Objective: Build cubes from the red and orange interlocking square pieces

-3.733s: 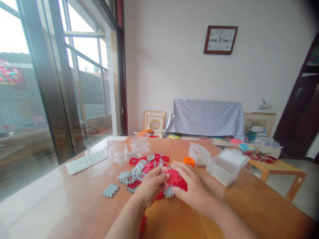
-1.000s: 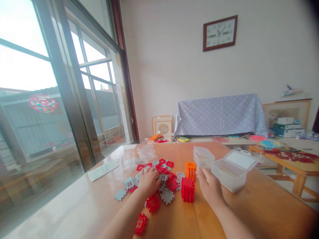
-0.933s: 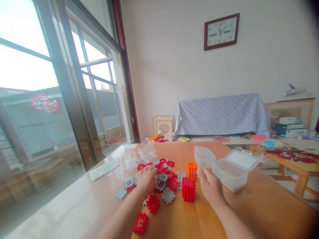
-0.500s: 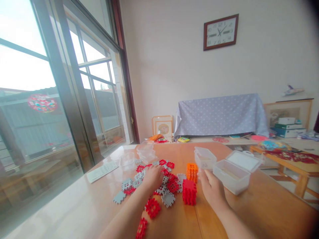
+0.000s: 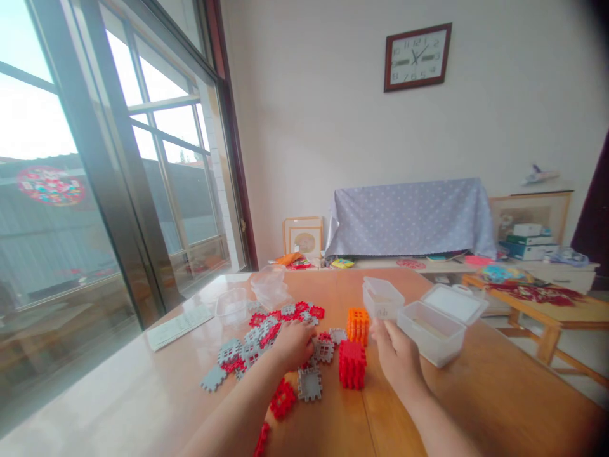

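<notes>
My left hand (image 5: 295, 344) reaches palm down over a spread of red and grey square tiles with notched edges. Its fingers curl into the pile, and what they hold, if anything, is hidden. A grey tile (image 5: 309, 384) lies just in front of it, and a red tile (image 5: 282, 400) is close to the forearm. My right hand (image 5: 398, 352) rests on its edge to the right of the stacks, fingers stretched forward and nothing visible in it. Beside it stand a red tile stack (image 5: 353, 365) and, behind that, an orange tile stack (image 5: 358, 326).
A clear box (image 5: 383, 301) stands just beyond my right fingertips, and an open lidded box (image 5: 431, 333) is right of it. At the back left are a clear tub (image 5: 231, 307) and a crumpled plastic bag (image 5: 270, 288). A paper sheet (image 5: 179, 327) lies at the table's left.
My left hand has shifted among the tiles, and the red and grey pieces right of it have been moved or covered. My right hand stays beside the stacks. The view has turned slightly right.
</notes>
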The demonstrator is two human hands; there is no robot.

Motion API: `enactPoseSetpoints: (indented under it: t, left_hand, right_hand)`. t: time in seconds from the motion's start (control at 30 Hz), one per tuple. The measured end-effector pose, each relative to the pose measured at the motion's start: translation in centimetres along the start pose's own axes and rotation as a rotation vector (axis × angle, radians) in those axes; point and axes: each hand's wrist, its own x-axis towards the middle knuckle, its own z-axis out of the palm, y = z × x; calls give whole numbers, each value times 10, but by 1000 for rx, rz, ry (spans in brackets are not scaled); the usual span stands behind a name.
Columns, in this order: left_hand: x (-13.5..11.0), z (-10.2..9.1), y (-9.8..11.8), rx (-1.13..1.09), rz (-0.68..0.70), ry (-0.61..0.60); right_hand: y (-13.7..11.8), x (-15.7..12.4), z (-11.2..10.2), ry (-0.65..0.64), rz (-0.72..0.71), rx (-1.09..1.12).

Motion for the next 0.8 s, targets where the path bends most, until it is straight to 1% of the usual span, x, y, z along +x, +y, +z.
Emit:
enactPoseSetpoints:
  t: [0.1, 0.2, 0.27, 0.33, 0.47, 0.57, 0.67, 0.8]
  left_hand:
    - [-5, -9, -9, 7, -27, -9]
    - [-7, -11, -11, 34, -69, 29]
    - [-2, -7, -7, 28, -92, 73]
    - [6, 0, 0, -25, -77, 94]
    - [29, 15, 20, -121, 32, 45]
    - [41, 24, 31, -67, 68, 5]
    - [44, 27, 34, -10, 50, 17]
    - [33, 22, 26, 68, 19, 40]
  right_hand:
    - [0, 0, 0, -6, 17, 6]
    - [-2, 0, -1, -6, 31, 19]
    - [-3, 0, -2, 3, 42, 33]
    - [-4, 1, -2, 11, 56, 53]
    - [-4, 2, -3, 18, 79, 98]
    - [-3, 2, -3, 26, 94, 121]
    - [-3, 3, -3, 32, 106, 147]
    - [-2, 4, -3, 45, 123, 166]
